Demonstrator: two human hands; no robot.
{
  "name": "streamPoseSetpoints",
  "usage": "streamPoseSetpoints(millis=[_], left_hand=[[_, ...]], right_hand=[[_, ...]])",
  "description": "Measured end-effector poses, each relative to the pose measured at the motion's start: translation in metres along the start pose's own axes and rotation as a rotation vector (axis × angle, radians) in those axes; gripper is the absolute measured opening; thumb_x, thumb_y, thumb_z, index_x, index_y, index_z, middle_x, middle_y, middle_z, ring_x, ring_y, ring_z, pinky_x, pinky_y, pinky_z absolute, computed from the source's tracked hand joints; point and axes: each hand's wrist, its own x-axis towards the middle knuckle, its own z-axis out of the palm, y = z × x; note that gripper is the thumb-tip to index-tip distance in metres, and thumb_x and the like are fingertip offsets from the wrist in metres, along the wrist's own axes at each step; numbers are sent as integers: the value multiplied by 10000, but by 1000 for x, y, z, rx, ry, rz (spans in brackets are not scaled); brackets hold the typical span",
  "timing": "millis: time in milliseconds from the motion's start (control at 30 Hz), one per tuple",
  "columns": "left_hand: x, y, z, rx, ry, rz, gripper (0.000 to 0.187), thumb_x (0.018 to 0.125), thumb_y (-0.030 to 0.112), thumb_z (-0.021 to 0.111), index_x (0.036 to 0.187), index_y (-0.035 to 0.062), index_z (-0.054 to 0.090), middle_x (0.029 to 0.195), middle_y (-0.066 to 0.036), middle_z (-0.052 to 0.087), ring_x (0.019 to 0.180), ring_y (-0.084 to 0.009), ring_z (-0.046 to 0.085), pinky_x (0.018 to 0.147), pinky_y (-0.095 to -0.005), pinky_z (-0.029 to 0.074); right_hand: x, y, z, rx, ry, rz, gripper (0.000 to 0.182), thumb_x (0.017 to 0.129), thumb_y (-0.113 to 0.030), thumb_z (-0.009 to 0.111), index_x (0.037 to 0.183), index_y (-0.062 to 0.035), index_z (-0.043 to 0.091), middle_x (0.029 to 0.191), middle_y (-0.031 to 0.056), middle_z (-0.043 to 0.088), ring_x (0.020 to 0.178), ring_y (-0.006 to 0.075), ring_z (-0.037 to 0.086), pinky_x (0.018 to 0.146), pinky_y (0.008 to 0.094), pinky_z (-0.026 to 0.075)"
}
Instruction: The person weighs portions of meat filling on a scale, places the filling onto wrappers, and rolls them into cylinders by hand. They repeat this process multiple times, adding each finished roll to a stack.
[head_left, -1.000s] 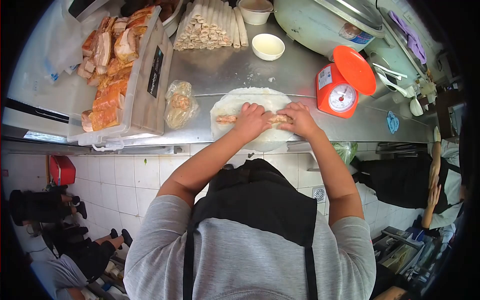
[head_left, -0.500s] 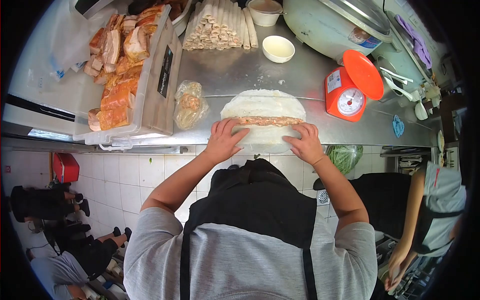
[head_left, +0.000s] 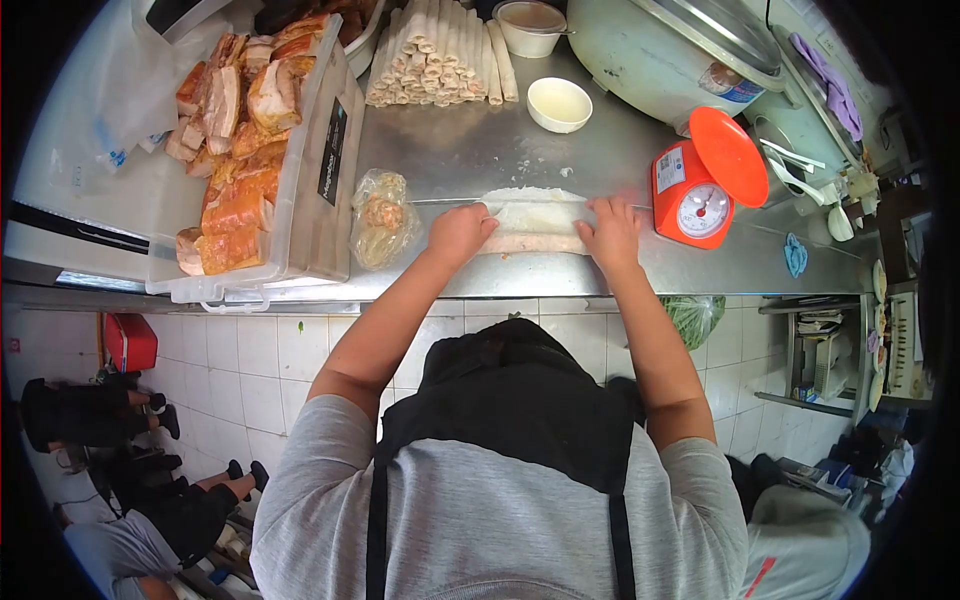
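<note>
A thin white wrapper [head_left: 537, 213] lies on the steel counter, its near part folded over a strip of pinkish filling [head_left: 530, 243] that shows faintly through. At the wrapper's left end, my left hand [head_left: 462, 232] has its fingers closed on the edge. My right hand [head_left: 610, 232] is at the other end, fingers spread and touching the sheet. To the left sits a plastic bag of filling [head_left: 384, 215]. A stack of pale rolls [head_left: 435, 50] and a small white bowl [head_left: 559, 105] stand farther back.
A clear bin of roasted meat chunks [head_left: 310, 190] stands at left. An orange scale [head_left: 700, 200] is at right, near a large lidded container [head_left: 650, 60]. A co-worker [head_left: 805, 545] is at lower right; other people [head_left: 150, 540] are at lower left.
The wrapper's near edge has been folded over the filling. Both my hands have moved forward, the left one inward too. The co-worker at right has shifted down and back.
</note>
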Motion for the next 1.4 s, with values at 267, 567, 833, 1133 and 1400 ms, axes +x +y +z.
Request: streamPoseSetpoints(millis=[267, 567, 833, 1133, 1400], left_hand=[[5, 1, -2, -24, -64, -45, 249, 737, 313, 609, 737, 66, 584, 697, -130, 605, 684, -307, 585, 614, -409, 447], [3, -1, -2, -1, -79, -32, 264, 718, 317, 620, 730, 60, 562, 684, -128, 604, 670, -303, 587, 604, -404, 448], [2, -4, -6, 1, -109, -43, 279, 700, 328, 634, 755, 59, 582, 704, -140, 609, 682, -311, 594, 616, -404, 457], [33, -18, -20, 89, -258, -75, 294, 692, 319, 653, 801, 54, 592, 828, -142, 618, 802, -306, 587, 684, -392, 460], [53, -30, -25, 48, -383, -56, 327, 650, 326, 680, 819, 57, 602, 832, -138, 620, 798, -291, 588, 710, -373, 462]], right_hand=[[-10, -25, 9, 309, -297, -317, 290, 661, -155, 671, 939, -83, 623, 874, 80, 569, 873, 253, 527, 780, 345, 428], [4, -47, 3, 410, -390, -323, 225, 655, -170, 678, 845, -53, 643, 833, 96, 586, 842, 284, 542, 763, 357, 440], [3, -61, 13, 368, -415, -312, 266, 647, -179, 682, 876, -51, 636, 854, 110, 582, 842, 289, 539, 771, 360, 438], [3, -81, 22, 367, -468, -311, 278, 640, -204, 694, 866, -55, 630, 855, 110, 583, 849, 285, 538, 768, 354, 438], [8, -95, 36, 341, -493, -348, 280, 630, -230, 703, 841, -62, 627, 864, 103, 587, 857, 276, 543, 768, 357, 440]])
